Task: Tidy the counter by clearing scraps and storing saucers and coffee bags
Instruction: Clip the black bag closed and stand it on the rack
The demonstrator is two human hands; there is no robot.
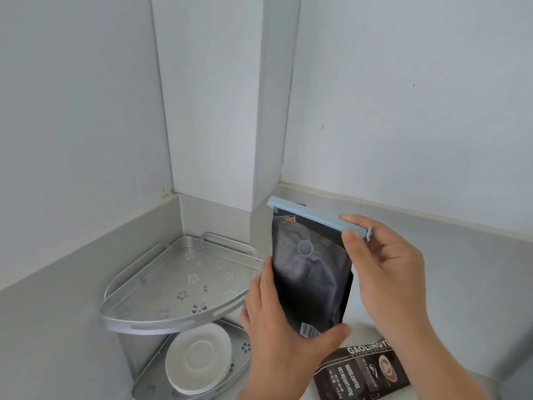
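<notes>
step: storing coffee bags, saucers [198, 357] already on lower rack tier | left hand [277, 336] cupped round black coffee bag [311, 272] lower edge, right hand [383, 272] pinching blue clip [314, 216] end | bag held upright above counter [57, 327], long axis vertical, clip up | next: likely set on empty upper tier [187, 278] | second bag [360, 373] flat on counter

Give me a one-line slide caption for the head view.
Both hands, left and right, hold a clipped black coffee bag upright beside the corner rack.
</notes>
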